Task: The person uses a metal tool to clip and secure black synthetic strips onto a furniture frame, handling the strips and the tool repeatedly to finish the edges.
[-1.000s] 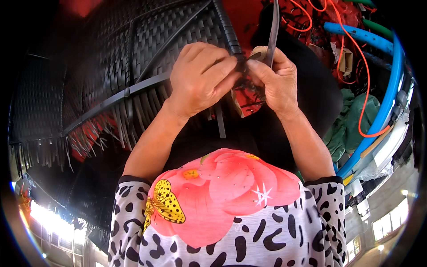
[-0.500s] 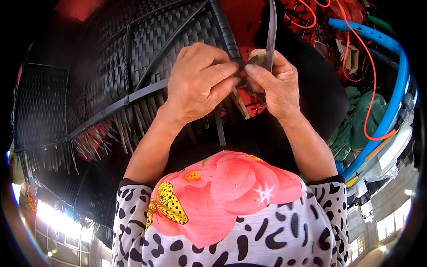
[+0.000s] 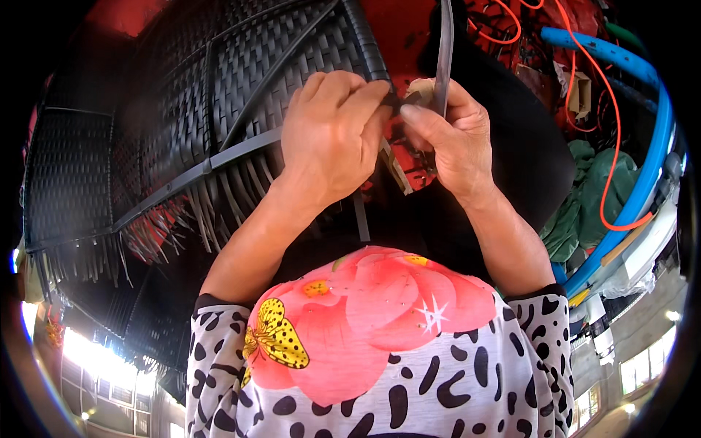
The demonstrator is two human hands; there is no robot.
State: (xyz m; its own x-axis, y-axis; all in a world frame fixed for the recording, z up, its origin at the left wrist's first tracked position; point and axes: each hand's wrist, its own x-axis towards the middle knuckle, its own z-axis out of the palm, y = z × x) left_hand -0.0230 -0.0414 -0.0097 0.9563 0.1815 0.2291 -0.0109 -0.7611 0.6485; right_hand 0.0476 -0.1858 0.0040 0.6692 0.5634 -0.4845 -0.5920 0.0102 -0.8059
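Dark strip in your right hand, woven panel's corner by your left

Your right hand [image 3: 456, 142], right of upper centre, has its thumb and bent fingers closed around a dark flat strip [image 3: 444, 58]. The strip rises from that grip, beside your thumb, to the top edge of the frame. Below the thumb, your fingers hide its course.

Your left hand [image 3: 328, 135] is just left of it, its fingers curled and bunched; you cannot tell from this view what they pinch. Your fingertips nearly meet at the lower end of the wrapped edge [image 3: 367, 47] of the dark woven panel [image 3: 255, 80]. That panel fills the upper left of the frame, left of your right-hand grip and running behind your left hand. Loose strip ends [image 3: 204, 212] hang below its grey bar [image 3: 186, 179]. At upper right lies a blue tube [image 3: 599, 50], well apart from both hands.
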